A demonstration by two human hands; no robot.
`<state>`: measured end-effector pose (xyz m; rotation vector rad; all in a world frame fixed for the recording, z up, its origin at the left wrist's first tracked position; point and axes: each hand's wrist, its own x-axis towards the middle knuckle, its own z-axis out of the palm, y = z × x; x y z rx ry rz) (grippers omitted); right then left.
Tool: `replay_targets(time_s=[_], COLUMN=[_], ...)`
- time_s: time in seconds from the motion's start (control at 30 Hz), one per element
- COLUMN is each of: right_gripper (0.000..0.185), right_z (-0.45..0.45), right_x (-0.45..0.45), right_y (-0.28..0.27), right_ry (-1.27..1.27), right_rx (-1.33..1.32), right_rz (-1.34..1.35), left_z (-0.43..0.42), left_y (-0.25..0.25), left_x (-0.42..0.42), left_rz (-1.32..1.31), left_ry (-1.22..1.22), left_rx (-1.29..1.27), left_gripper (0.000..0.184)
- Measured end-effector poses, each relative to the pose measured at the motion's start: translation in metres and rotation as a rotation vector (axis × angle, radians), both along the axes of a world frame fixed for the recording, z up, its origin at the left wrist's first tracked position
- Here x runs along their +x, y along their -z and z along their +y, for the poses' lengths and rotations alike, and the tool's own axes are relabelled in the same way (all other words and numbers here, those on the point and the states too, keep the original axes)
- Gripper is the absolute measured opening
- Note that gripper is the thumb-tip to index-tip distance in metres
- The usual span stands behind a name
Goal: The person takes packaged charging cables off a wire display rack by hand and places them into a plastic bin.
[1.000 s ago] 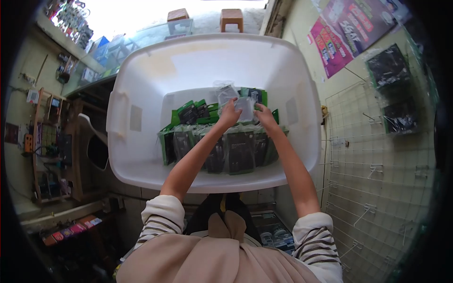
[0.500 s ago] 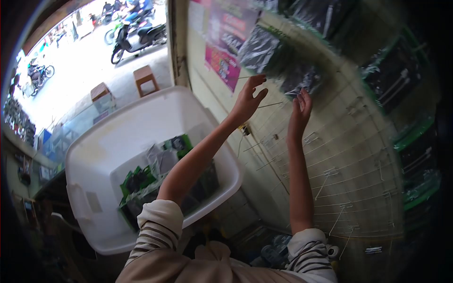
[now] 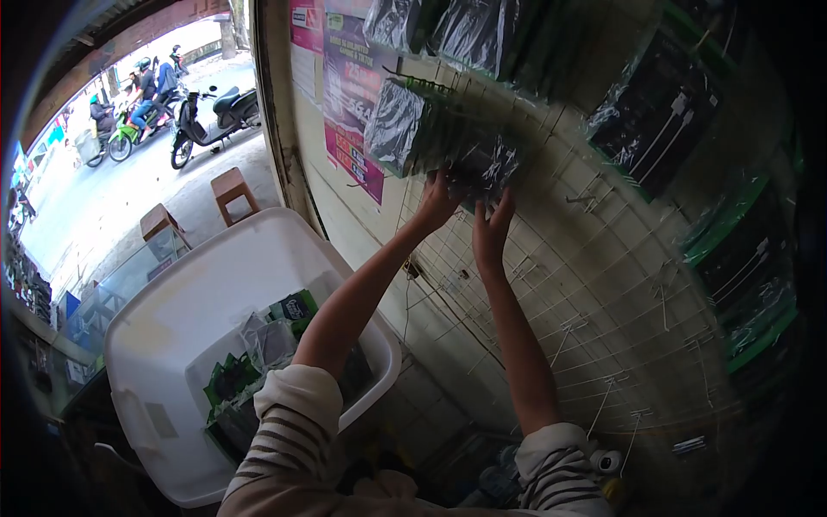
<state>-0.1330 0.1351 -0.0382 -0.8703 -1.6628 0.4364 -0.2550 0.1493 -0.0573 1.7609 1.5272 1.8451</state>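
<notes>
Both my arms are raised toward a wire grid rack on the wall. Dark packets in shiny clear plastic hang there in a bunch, and the plastic-wrapped packet [image 3: 489, 164] sits lowest and nearest to me. My left hand [image 3: 438, 203] is at its lower left corner, fingers curled around the edge and partly hidden. My right hand [image 3: 494, 231] holds the bottom edge from below, thumb and fingertips against the plastic. Just left hangs another shiny packet [image 3: 396, 129] on a hook.
A large white plastic tub [image 3: 159, 345] stands at left, with green and black packets [image 3: 233, 379] inside. Empty hooks [image 3: 590, 198] stick out from the wire grid [image 3: 551, 293]. More packaged cables [image 3: 663, 112] hang at right. Wooden stools [image 3: 231, 194] and a parked scooter [image 3: 215, 121] are outside.
My view has turned, so the tub and wall sit differently in it. My left hand has come from beside the packets onto the lowest one; my right hand stays at its bottom edge.
</notes>
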Motion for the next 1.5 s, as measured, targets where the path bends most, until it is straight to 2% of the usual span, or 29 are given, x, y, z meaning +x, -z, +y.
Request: replay_targets(time_s=[0.13,0.23,0.3,0.33,0.4,0.5,0.7,0.83,1.03,1.13,1.2,1.27,1.3,1.37,1.43,1.5], right_gripper=[0.057,0.053,0.05,0.05,0.052,0.055,0.056,0.056,0.058,0.056,0.054,0.052,0.052,0.049,0.048,0.045], right_z=[-0.008,-0.022,-0.029,-0.03,-0.032,-0.052,-0.083,-0.101,-0.121,-0.136,-0.148,-0.166,-0.174,-0.189,-0.194,-0.203], right_x=[0.0,-0.003,-0.009,-0.011,-0.015,-0.019,-0.034,-0.042,-0.055,-0.062,-0.066,-0.073,-0.078,-0.09,-0.105,-0.124], right_y=[-0.01,-0.024,-0.029,-0.029,-0.033,-0.047,-0.064,-0.077,-0.087,-0.087,-0.082,-0.076,-0.07,-0.05,-0.022,0.005], right_ry=[0.025,0.087,0.245,0.24,0.02,-0.138,-0.186,-0.209,-0.232,-0.325,-0.303,-0.395,-0.474,-0.587,-0.652,-0.693], right_rx=[-0.022,-0.016,-0.003,-0.003,-0.039,-0.117,-0.045,-0.025,0.008,0.017,0.067,0.018,-0.083,-0.231,-0.352,-0.506], right_rz=[0.025,-0.066,-0.11,-0.108,0.155,0.279,0.285,0.279,0.284,0.335,0.271,0.295,0.324,0.359,0.286,0.19], left_z=[-0.02,-0.032,-0.039,-0.046,-0.062,-0.078,-0.117,-0.14,-0.155,-0.175,-0.191,-0.21,-0.222,-0.254,-0.28,-0.307], left_y=[-0.009,-0.011,-0.016,-0.02,-0.031,-0.04,-0.055,-0.073,-0.073,-0.074,-0.068,-0.053,-0.044,-0.033,-0.014,0.014], left_x=[-0.006,-0.008,-0.007,-0.009,-0.011,-0.01,-0.017,-0.024,-0.04,-0.044,-0.049,-0.058,-0.063,-0.074,-0.087,-0.096], left_rz=[0.117,-0.007,-0.322,-0.32,-0.488,-0.616,-0.727,-0.716,-0.699,-0.689,-0.672,-0.481,-0.539,-0.541,-0.519,-0.561], left_ry=[-0.157,-0.129,0.082,0.076,0.254,0.327,0.358,0.351,0.312,0.338,0.294,0.117,0.109,0.062,0.006,-0.032], left_rx=[-0.069,-0.027,-0.03,-0.029,-0.276,-0.165,-0.063,-0.042,-0.032,0.008,0.003,0.083,0.045,0.052,0.068,-0.023], left_gripper=[0.057,0.051,0.049,0.049,0.049,0.048,0.043,0.041,0.039,0.04,0.044,0.049,0.06,0.066,0.081,0.079])
